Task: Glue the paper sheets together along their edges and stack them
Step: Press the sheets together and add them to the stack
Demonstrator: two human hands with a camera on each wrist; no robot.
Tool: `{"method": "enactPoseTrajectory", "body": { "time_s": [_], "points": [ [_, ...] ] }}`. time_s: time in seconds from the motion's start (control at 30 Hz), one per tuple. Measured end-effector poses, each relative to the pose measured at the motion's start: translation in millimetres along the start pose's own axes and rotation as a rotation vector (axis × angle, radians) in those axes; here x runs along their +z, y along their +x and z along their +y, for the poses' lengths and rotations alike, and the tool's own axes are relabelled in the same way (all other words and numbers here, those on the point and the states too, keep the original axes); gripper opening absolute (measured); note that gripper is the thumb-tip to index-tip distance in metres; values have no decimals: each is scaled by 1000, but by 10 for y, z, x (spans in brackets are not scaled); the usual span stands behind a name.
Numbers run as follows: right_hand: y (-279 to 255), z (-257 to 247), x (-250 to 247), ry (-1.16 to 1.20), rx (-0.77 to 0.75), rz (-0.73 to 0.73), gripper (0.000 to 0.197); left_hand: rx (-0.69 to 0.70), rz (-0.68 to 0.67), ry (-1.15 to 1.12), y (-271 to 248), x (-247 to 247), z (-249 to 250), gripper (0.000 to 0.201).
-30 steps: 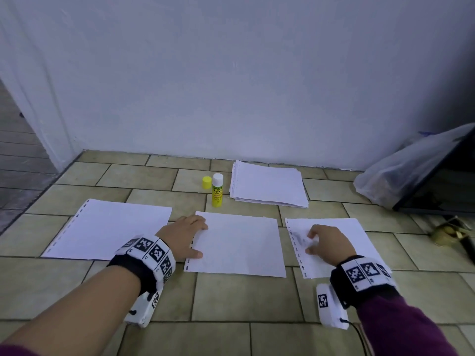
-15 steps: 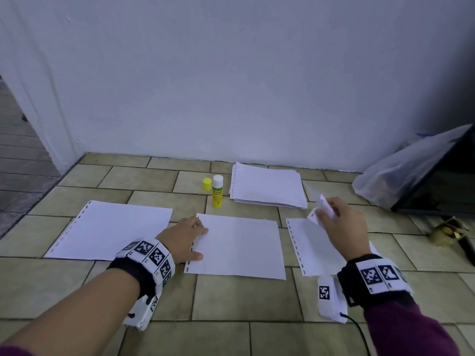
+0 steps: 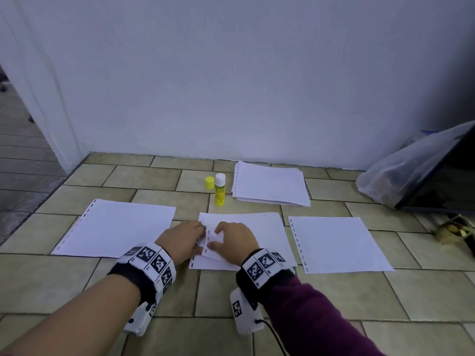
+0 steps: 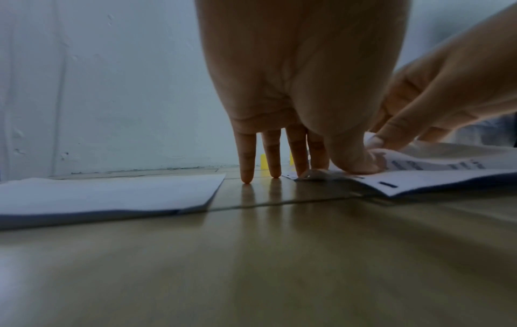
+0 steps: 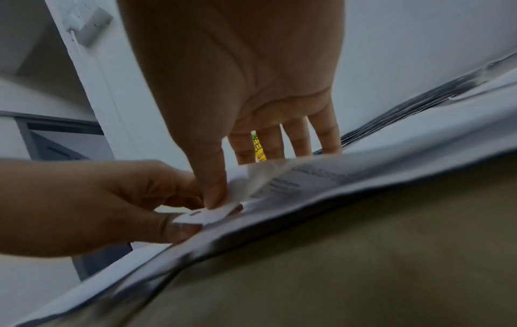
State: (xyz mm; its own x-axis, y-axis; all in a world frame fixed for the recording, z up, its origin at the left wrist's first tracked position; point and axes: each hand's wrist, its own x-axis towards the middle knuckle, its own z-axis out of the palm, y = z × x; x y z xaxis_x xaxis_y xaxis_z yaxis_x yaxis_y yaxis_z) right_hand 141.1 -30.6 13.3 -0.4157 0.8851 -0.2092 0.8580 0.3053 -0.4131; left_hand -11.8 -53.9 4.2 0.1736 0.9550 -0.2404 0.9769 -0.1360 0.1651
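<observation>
On the tiled floor a white punched sheet (image 3: 203, 264) lies in the middle, and a second sheet (image 3: 257, 232) rests on top of it, slightly skewed. My right hand (image 3: 231, 240) pinches the top sheet's punched left edge (image 5: 212, 212) between thumb and fingers, and that edge is lifted a little. My left hand (image 3: 185, 240) is right beside it. Its fingers (image 4: 247, 159) stand straight with their tips on the floor, and its thumb presses the sheets' edge (image 4: 360, 174). Single sheets lie to the left (image 3: 115, 227) and right (image 3: 336, 242). An uncapped glue stick (image 3: 220, 190) stands behind.
The yellow cap (image 3: 209, 182) sits next to the glue stick. A pile of white sheets (image 3: 270, 183) lies near the wall. At the far right are a plastic bag (image 3: 401, 170), a dark panel (image 3: 442, 186) and a small brass object (image 3: 449, 232).
My right hand lifted a sheet from the right-hand spot and carried it left onto the middle sheet. The left hand stayed at the middle sheet's left edge.
</observation>
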Motion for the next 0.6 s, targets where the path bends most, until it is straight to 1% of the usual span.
{"method": "enactPoseTrajectory", "body": {
  "time_s": [0.07, 0.17, 0.27, 0.37, 0.47, 0.6],
  "points": [
    [20, 9, 8, 0, 18, -11, 44, 25, -8, -36, 0, 0, -21, 46],
    [33, 17, -23, -44, 28, -8, 45, 54, -53, -117, 2, -10, -73, 45],
    [30, 5, -40, -88, 35, -24, 44, 44, -35, -157, -8, -11, -141, 46],
    [15, 2, -57, -93, 46, -28, 44, 3, 21, -125, -22, 9, -187, 56],
    [3, 1, -76, -94, 50, -31, 44, -62, 46, -82, -22, 19, -191, 63],
    [-12, -41, -65, -67, 51, -28, 50, -51, -8, -16, -34, 3, -208, 58]
  ]
}}
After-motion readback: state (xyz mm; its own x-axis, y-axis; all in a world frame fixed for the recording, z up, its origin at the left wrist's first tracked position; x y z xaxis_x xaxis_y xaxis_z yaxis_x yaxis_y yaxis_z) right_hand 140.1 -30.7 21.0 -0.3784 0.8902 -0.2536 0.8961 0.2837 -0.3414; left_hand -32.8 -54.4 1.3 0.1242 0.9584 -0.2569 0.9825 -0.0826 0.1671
